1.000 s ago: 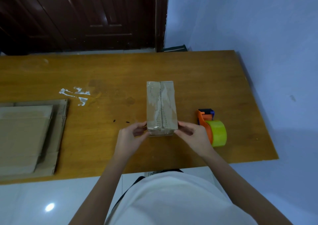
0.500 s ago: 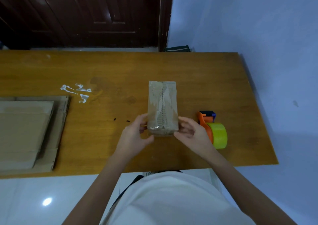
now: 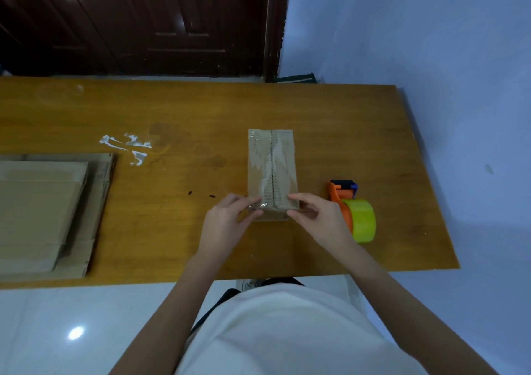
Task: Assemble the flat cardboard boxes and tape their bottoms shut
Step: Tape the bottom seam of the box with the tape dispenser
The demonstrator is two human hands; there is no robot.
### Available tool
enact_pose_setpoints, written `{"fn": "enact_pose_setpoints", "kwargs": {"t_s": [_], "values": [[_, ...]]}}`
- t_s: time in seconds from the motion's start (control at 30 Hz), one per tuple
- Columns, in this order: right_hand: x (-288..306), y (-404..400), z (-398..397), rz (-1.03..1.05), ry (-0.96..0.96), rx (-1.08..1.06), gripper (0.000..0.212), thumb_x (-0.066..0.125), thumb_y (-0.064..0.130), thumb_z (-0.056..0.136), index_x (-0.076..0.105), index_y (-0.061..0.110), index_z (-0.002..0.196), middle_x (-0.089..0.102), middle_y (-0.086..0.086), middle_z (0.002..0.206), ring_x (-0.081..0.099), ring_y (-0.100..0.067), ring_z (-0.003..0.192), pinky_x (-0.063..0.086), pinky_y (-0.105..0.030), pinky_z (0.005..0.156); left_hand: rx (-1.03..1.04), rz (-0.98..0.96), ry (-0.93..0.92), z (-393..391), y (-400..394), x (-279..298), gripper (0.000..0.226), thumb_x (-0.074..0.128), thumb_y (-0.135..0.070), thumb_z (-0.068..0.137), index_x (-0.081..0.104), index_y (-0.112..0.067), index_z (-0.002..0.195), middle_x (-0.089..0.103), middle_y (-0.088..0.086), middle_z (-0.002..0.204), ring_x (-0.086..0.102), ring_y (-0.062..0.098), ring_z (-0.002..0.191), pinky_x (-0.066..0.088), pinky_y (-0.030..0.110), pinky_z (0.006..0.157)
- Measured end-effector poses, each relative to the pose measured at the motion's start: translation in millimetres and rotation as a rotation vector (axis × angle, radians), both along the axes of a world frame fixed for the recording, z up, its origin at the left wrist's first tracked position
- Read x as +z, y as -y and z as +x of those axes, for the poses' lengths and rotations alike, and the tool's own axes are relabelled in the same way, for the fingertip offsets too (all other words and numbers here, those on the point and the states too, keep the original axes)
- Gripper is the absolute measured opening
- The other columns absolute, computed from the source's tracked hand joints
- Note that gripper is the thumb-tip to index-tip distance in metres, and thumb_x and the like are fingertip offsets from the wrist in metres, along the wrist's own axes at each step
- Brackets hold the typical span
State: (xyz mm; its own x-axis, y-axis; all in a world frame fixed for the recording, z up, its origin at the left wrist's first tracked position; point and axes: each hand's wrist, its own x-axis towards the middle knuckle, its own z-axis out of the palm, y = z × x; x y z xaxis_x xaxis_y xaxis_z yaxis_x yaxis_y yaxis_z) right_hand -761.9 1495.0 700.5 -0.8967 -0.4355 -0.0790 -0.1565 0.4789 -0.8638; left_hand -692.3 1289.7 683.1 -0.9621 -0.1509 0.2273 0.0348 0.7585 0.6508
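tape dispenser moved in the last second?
No. The tape dispenser lies in the same spot on the table, just right of the box and equally far from the table's right edge; only the camera view shifted slightly.

Table (image 3: 316,110) top mostly open across the upper half of the frame, from the far edge down to the box (image 3: 271,170) at centre. Box blocks the middle; left hand (image 3: 227,225) and right hand (image 3: 319,219) sit at its near corners, closing off the near-centre edge. Tape dispenser (image 3: 355,214) stands just right of the right hand, narrowing the lane on that side; bare wood beyond it to the right edge. Stack of flat cardboard (image 3: 43,211) fills the left of the frame. Wide open strip between stack and box, holding only white tape scraps (image 3: 129,147) and two small dark specks (image 3: 201,194). Wall (image 3: 431,44) bounds the right side.
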Motion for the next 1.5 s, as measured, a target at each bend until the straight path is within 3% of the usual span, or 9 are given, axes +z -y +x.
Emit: {"fn": "enact_pose_setpoints", "kwargs": {"t_s": [0.07, 0.3, 0.47, 0.6, 0.8, 1.03, 1.23, 1.37, 1.5], "values": [[-7.9, -1.7, 2.9, -0.008, -0.118, 0.003, 0.038, 0.071, 0.011, 0.082, 0.064, 0.016, 0.119, 0.066, -0.006, 0.115, 0.064, -0.008, 0.101, 0.054, -0.022, 0.086, -0.038, -0.154, -0.123, 1.6, 0.1, -10.1, 0.033, 0.058, -0.036, 0.088, 0.072, -0.012, 0.106, 0.068, 0.006, 0.090, 0.065, 0.014, 0.067, 0.053, 0.021, 0.055], [-27.1, 1.4, 10.4, 0.081, -0.478, 0.047, 0.031, 0.061, 0.021, 0.089, 0.065, 0.006, 0.115, 0.066, -0.017, 0.110, 0.066, -0.020, 0.096, 0.057, -0.027, 0.081, -0.080, -0.364, -0.260, 1.1, -3.3, -26.9, 0.029, 0.053, -0.020, 0.091, 0.053, -0.006, 0.117, 0.063, 0.020, 0.093, 0.064, 0.027, 0.075, 0.054, 0.031, 0.046], [-21.1, 10.8, 12.5, 0.135, -0.496, -0.026, 0.040, 0.076, 0.032, 0.077, 0.068, 0.006, 0.106, 0.069, -0.010, 0.102, 0.066, -0.011, 0.090, 0.051, -0.012, 0.074, 0.006, -0.257, -0.153, 7.3, -17.8, -19.4, 0.042, 0.068, -0.028, 0.080, 0.050, -0.011, 0.114, 0.059, 0.015, 0.094, 0.062, 0.022, 0.076, 0.048, 0.024, 0.046], [-18.3, 18.7, 10.9, 0.185, -0.506, -0.024, 0.036, 0.080, 0.026, 0.074, 0.068, 0.004, 0.099, 0.070, -0.011, 0.095, 0.069, -0.017, 0.082, 0.053, -0.018, 0.067, 0.036, -0.239, -0.117, 1.7, -17.3, -15.1, 0.042, 0.077, -0.027, 0.076, 0.050, -0.015, 0.105, 0.056, 0.009, 0.083, 0.056, 0.017, 0.060, 0.041, 0.021, 0.041], [-18.1, 10.3, -1.9, 0.177, -0.569, 0.091, 0.031, 0.071, 0.025, 0.079, 0.069, -0.002, 0.095, 0.070, -0.016, 0.088, 0.069, -0.025, 0.073, 0.059, -0.033, 0.059, -0.045, -0.172, -0.120, 0.2, -8.0, -9.2, 0.027, 0.079, -0.011, 0.075, 0.067, -0.005, 0.098, 0.060, 0.011, 0.082, 0.059, 0.021, 0.057, 0.049, 0.026, 0.042], [-18.3, 4.6, -5.0, 0.167, -0.581, 0.181, 0.028, 0.056, 0.020, 0.087, 0.068, -0.002, 0.100, 0.070, -0.020, 0.094, 0.070, -0.028, 0.081, 0.060, -0.037, 0.065, -0.114, -0.112, -0.078, 1.6, 0.6, -4.1, 0.027, 0.073, 0.001, 0.077, 0.069, -0.004, 0.103, 0.062, 0.009, 0.086, 0.064, 0.020, 0.065, 0.056, 0.028, 0.050], [-12.3, -1.2, -4.4, 0.192, -0.469, 0.259, 0.030, 0.051, 0.009, 0.087, 0.065, -0.001, 0.111, 0.067, -0.024, 0.107, 0.069, -0.030, 0.091, 0.058, -0.036, 0.078, -0.160, -0.095, 0.008, 5.0, 11.2, -4.0, 0.056, 0.064, 0.021, 0.070, 0.067, -0.012, 0.116, 0.062, 0.008, 0.094, 0.065, 0.022, 0.071, 0.057, 0.028, 0.054], [-5.3, -7.3, -3.3, 0.166, -0.271, 0.228, 0.043, 0.057, -0.006, 0.087, 0.058, 0.009, 0.127, 0.057, -0.016, 0.130, 0.058, -0.023, 0.117, 0.046, -0.028, 0.100, -0.211, -0.089, 0.072, 11.7, 19.3, 0.5, 0.045, 0.061, 0.002, 0.085, 0.062, -0.018, 0.124, 0.060, 0.004, 0.101, 0.061, 0.016, 0.072, 0.049, 0.018, 0.058], [4.5, 1.1, 7.5, 0.220, -0.203, 0.177, 0.047, 0.069, 0.027, 0.085, 0.057, 0.011, 0.128, 0.060, -0.004, 0.127, 0.058, -0.012, 0.114, 0.050, -0.029, 0.097, -0.126, -0.068, 0.109, 15.1, 3.2, 6.5, 0.041, 0.063, -0.037, 0.083, 0.065, -0.015, 0.117, 0.061, 0.005, 0.099, 0.063, 0.017, 0.065, 0.056, 0.028, 0.051]]}}
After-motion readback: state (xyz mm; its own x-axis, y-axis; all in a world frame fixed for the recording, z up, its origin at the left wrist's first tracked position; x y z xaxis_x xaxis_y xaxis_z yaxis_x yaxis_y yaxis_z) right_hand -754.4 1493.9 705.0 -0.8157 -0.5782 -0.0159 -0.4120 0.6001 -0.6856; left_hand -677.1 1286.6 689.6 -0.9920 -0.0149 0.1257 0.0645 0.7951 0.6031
